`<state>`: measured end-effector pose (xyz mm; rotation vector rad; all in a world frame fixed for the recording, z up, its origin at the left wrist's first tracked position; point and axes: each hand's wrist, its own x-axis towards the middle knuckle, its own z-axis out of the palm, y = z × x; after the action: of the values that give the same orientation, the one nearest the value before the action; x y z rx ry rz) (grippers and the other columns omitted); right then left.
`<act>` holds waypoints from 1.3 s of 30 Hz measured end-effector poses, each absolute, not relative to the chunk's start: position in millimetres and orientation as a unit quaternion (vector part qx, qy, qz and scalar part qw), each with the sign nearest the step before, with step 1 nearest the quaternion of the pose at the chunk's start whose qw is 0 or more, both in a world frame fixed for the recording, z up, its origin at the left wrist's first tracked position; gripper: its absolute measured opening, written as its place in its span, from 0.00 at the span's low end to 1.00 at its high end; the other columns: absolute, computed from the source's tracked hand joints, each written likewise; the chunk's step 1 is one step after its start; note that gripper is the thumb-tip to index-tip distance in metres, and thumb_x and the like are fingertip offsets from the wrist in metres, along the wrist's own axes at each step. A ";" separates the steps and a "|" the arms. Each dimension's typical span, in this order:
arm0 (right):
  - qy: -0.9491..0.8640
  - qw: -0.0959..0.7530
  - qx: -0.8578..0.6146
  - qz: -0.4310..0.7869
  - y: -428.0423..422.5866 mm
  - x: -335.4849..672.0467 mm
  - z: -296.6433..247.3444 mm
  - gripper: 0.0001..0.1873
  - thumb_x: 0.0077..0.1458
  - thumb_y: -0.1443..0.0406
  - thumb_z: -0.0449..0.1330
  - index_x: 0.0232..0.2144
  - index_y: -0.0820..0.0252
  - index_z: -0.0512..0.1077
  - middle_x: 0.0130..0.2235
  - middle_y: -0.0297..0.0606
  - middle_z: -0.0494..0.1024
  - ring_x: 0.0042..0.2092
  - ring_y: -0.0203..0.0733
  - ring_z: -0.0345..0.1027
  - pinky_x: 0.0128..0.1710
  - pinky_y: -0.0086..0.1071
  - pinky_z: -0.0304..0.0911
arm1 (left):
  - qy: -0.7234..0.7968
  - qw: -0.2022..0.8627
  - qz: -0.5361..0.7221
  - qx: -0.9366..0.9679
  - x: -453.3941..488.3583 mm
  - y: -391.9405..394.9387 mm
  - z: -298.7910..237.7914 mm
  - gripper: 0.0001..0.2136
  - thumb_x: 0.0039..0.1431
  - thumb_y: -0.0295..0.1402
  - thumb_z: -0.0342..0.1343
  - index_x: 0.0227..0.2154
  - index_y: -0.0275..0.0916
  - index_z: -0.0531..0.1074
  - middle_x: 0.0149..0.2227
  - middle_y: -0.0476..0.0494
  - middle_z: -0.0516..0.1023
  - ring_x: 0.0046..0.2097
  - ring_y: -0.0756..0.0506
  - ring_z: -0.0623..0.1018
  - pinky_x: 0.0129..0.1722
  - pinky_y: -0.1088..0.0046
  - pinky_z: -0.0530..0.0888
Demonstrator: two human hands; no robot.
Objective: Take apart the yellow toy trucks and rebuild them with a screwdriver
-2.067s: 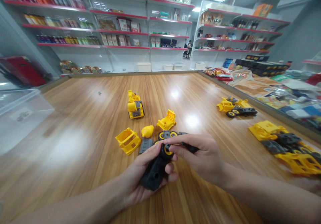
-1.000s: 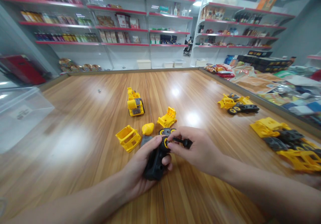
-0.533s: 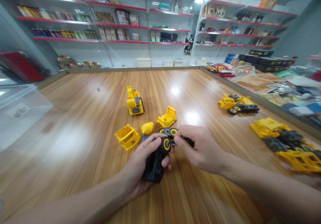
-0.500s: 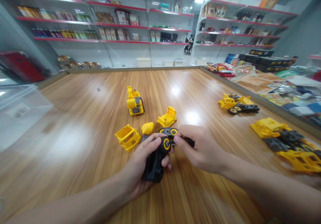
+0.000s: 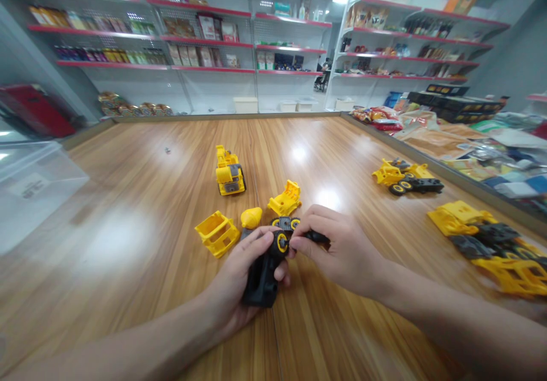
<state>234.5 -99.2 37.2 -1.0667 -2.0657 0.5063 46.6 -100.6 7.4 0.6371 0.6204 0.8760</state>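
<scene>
My left hand (image 5: 243,273) is wrapped round a black toy truck chassis (image 5: 260,281), whose yellow-rimmed wheel (image 5: 281,242) faces right. In my right hand (image 5: 335,244) is a small screwdriver with a black handle (image 5: 317,237), pinched near its front. The tip meets the wheel's hub; my fingers partly hide it. Just beyond my hands lie a yellow toy cab frame (image 5: 217,234), a yellow mixer drum (image 5: 251,217), a yellow toy body part (image 5: 285,199) and another black wheeled chassis (image 5: 286,222), partly covered by my hands.
A yellow toy construction vehicle (image 5: 229,170) stands farther back on the wooden table (image 5: 141,216). To the right are toy vehicle parts (image 5: 405,177) and a nearer yellow-and-black pile (image 5: 491,244). A clear plastic bin (image 5: 38,187) is at left. Packaged goods (image 5: 453,136) lie beyond the right edge.
My right hand has shifted slightly left, and more of the screwdriver's handle shows. The chassis in my left hand has moved slightly left. The loose toy parts stay where they were.
</scene>
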 end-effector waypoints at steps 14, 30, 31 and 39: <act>-0.839 0.348 -0.386 0.161 -98.4 235.2 30.3 0.03 0.59 0.69 0.59 0.34 0.61 0.73 0.35 0.37 0.73 0.37 0.37 0.68 0.37 0.30 0.63 | 0.363 0.748 0.426 0.357 47.3 -103.0 7.1 0.10 0.61 0.38 0.58 0.41 0.39 0.67 0.27 0.47 0.74 0.27 0.50 0.74 0.28 0.75 0.72; -0.837 0.340 -0.391 0.177 -98.7 234.0 30.2 0.03 0.59 0.68 0.60 0.32 0.60 0.73 0.32 0.34 0.76 0.35 0.34 0.69 0.35 0.27 0.62 | 0.354 0.754 0.415 0.367 46.3 -102.4 6.9 0.09 0.63 0.37 0.56 0.41 0.39 0.66 0.25 0.50 0.72 0.24 0.51 0.70 0.25 0.75 0.70; -0.837 0.339 -0.391 0.176 -99.0 233.8 30.0 0.03 0.59 0.68 0.60 0.32 0.60 0.73 0.32 0.34 0.76 0.34 0.34 0.69 0.34 0.27 0.62 | 0.356 0.755 0.414 0.364 46.4 -102.3 7.2 0.09 0.62 0.37 0.56 0.41 0.39 0.66 0.25 0.50 0.71 0.24 0.51 0.70 0.24 0.75 0.70; -0.834 0.340 -0.400 0.171 -101.4 233.6 28.7 0.04 0.58 0.68 0.60 0.31 0.60 0.74 0.30 0.34 0.76 0.32 0.34 0.69 0.32 0.27 0.61 | 0.353 0.759 0.416 0.356 46.7 -102.4 6.7 0.11 0.59 0.38 0.60 0.39 0.39 0.67 0.24 0.51 0.71 0.22 0.51 0.70 0.22 0.76 0.69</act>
<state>233.6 -101.4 28.7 -1.0411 -2.1692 0.4460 46.7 -102.4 6.7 0.7749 0.7696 0.9055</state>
